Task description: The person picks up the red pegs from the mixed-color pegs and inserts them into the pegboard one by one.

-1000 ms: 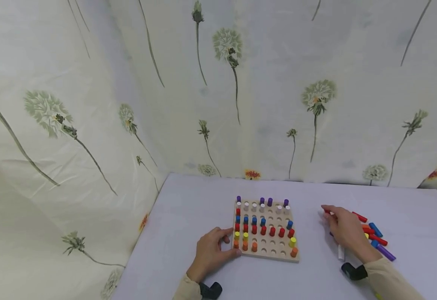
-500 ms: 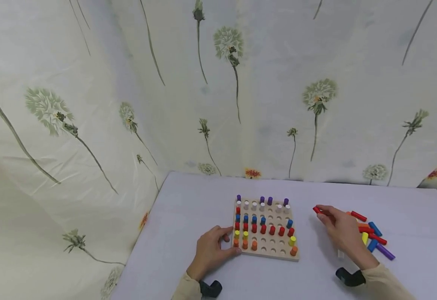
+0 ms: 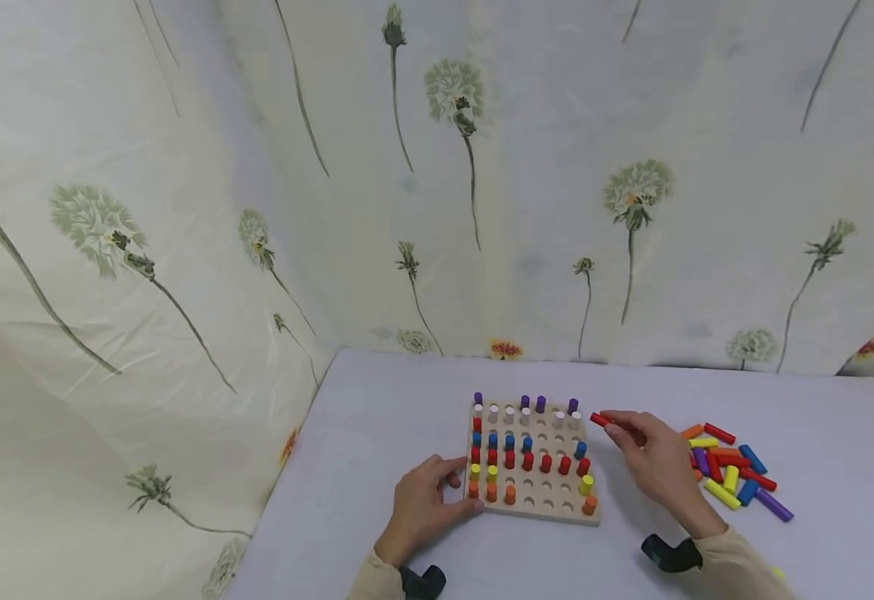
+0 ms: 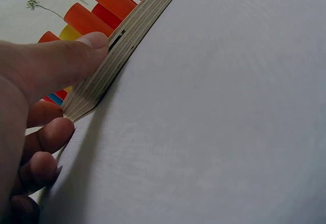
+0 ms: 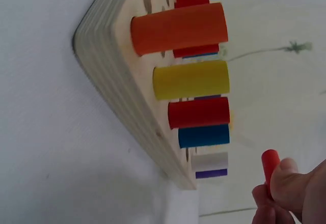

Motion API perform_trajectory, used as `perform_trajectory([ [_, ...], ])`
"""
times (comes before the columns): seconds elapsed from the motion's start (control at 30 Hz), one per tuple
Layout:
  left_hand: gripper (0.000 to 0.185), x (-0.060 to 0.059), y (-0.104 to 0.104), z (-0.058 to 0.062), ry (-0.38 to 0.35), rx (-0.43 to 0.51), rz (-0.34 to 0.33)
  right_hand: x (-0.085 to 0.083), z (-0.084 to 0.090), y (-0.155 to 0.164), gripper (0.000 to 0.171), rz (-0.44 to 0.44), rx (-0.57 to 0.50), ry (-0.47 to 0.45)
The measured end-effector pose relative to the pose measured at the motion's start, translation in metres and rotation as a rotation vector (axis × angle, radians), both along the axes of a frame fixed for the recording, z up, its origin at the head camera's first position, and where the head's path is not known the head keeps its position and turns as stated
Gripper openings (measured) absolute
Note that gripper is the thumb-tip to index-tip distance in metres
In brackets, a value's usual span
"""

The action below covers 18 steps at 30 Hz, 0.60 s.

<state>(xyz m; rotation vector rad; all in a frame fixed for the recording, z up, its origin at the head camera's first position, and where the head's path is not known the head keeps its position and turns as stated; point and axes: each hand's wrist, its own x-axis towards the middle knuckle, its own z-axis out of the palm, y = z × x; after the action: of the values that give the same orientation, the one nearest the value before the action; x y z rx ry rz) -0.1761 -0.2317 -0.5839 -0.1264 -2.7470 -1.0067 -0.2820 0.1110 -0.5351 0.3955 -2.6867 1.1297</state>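
A wooden pegboard lies on the table with rows of purple, white, red, blue, yellow and orange pegs standing in its holes. My left hand holds the board at its near-left corner. In the left wrist view its thumb lies along the board's layered front edge, the index finger at the corner and the other fingers curled below. Between thumb and fingers, my right hand pinches a red peg, tilted and raised just right of the board's far-right part, near the white row. Bare holes show among the pegs.
Right of my right hand lies a loose pile of red, yellow, blue, purple and orange pegs; a purple peg is at its near-right end. A white cloth covers the table. A curtain with dandelion prints hangs behind.
My right hand has lifted the red peg and carried it left from the pile to the board's right side, uncovering more loose pegs. The left hand keeps its hold on the corner.
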Motion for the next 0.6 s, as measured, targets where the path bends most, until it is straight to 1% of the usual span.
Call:
perform_trajectory([
  [0.13,0.064,0.0,0.0,0.001,0.0,0.003,-0.002,-0.001,0.006,-0.014,0.028,0.013,-0.081,-0.005],
  [0.2,0.064,-0.001,-0.001,0.001,-0.006,0.005,-0.003,-0.001,0.01,-0.021,0.026,0.013,-0.098,0.003],
  [0.43,0.064,-0.003,-0.002,0.002,0.0,0.02,-0.004,-0.001,0.023,-0.047,0.018,0.036,-0.134,0.096],
  [0.5,0.064,-0.003,-0.002,0.001,-0.008,0.023,-0.001,0.0,0.024,-0.054,0.017,0.055,-0.144,0.095],
  [0.6,0.065,-0.002,-0.002,0.001,-0.026,0.024,0.009,-0.001,0.025,-0.063,0.017,0.088,-0.156,0.068],
])
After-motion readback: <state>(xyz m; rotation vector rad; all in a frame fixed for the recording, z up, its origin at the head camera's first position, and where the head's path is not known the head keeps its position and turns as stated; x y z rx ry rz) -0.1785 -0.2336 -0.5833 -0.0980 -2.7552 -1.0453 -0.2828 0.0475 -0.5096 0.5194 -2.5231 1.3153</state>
